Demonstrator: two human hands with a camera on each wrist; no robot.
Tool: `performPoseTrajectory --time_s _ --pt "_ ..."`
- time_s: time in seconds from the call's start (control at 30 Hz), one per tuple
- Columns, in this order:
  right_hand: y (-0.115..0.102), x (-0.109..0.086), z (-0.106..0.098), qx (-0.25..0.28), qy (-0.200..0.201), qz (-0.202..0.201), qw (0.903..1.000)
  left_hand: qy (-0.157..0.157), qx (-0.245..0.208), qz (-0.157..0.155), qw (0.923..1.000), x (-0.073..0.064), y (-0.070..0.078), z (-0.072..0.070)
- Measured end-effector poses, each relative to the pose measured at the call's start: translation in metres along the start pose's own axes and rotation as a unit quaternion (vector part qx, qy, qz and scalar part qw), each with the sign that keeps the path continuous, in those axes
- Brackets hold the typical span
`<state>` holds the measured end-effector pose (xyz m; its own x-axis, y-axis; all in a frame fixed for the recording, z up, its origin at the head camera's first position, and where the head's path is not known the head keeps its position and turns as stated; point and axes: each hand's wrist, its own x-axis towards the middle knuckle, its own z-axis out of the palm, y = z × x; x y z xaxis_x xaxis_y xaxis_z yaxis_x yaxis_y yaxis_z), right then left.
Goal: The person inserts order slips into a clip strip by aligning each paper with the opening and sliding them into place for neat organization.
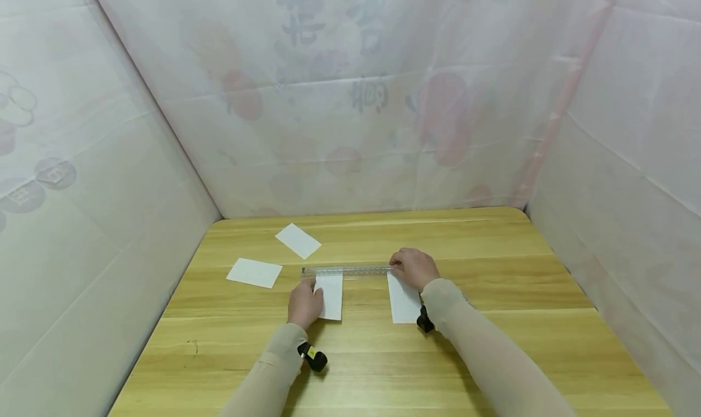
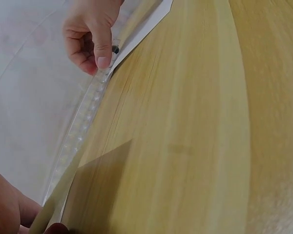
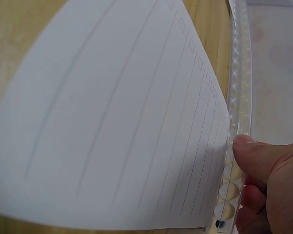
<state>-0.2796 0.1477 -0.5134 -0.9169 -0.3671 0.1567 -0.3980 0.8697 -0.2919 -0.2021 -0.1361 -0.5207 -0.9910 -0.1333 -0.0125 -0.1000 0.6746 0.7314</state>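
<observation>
A clear plastic ruler [image 1: 361, 271] with a row of round holes lies crosswise over the top edges of two white paper slips. My right hand [image 1: 416, 268] pinches the ruler's right end, its thumb on the front face in the right wrist view. Below that hand hangs the right slip [image 1: 404, 301], printed with lines and small boxes [image 3: 200, 63]. My left hand [image 1: 305, 304] grips the left slip [image 1: 331, 300] by its left edge, close to the ruler's left end. In the left wrist view this slip appears nearly edge-on, casting a shadow on the table.
Two more white slips lie on the wooden table [image 1: 493, 356]: one slip [image 1: 254, 273] at the left, another slip [image 1: 298, 240] farther back. Printed fabric walls [image 1: 350, 131] stand along the table's back and both sides.
</observation>
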Motion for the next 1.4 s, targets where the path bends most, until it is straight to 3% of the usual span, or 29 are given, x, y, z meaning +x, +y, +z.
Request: performPoseTrajectory --time_s 0.67,1.4 --pt "0.0009 0.0012 0.0008 0.001 0.002 -0.002 1.0000 -0.011 -0.008 -0.010 0.9999 -0.0005 0.0040 0.0031" --pt "0.0001 -0.0007 0.0025 0.007 0.009 0.005 0.9999 -0.003 0.003 0.014 0.9999 0.0001 0.0049 0.0089"
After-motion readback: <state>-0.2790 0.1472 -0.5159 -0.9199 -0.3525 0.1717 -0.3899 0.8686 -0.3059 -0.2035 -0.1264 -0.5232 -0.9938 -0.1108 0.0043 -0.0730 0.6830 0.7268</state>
